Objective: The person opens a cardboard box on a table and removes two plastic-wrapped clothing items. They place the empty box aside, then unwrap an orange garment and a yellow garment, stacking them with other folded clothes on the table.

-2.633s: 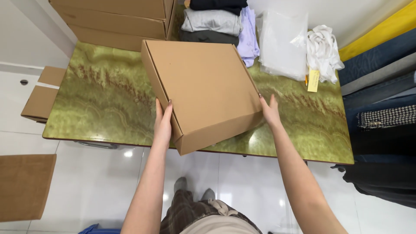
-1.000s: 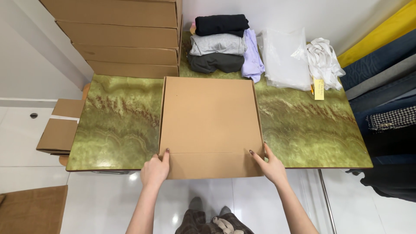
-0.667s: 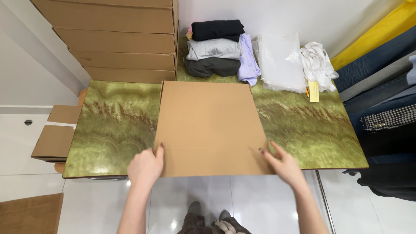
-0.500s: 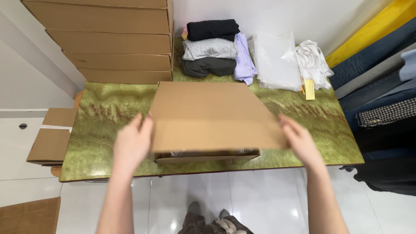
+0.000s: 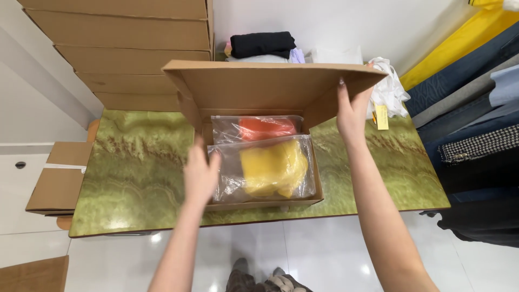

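Cardboard box (image 5: 259, 203) on green tabletop (image 5: 135, 173), lid (image 5: 270, 84) raised. Right hand (image 5: 352, 111) grips lid's right edge. Left hand (image 5: 200, 176) open, at box's left wall, beside yellow bagged garment (image 5: 273, 167); orange bagged garment (image 5: 262, 128) behind.

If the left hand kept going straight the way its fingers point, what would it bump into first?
Probably the clear bag with the yellow garment, lying in the open cardboard box just ahead of the left hand; depth is hard to judge.
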